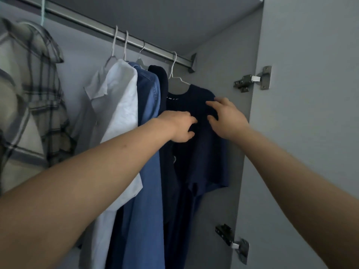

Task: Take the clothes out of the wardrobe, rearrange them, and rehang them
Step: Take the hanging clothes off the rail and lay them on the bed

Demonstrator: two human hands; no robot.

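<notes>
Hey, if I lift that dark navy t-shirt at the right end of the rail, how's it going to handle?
The dark navy t-shirt will probably be floppy: its hem already bunches and hangs unevenly. It looks thin, so likely light. It may swing or slide off its white wire hanger, which is slim and smooth, so lifting by the hook seems safer than by the cloth.
</notes>
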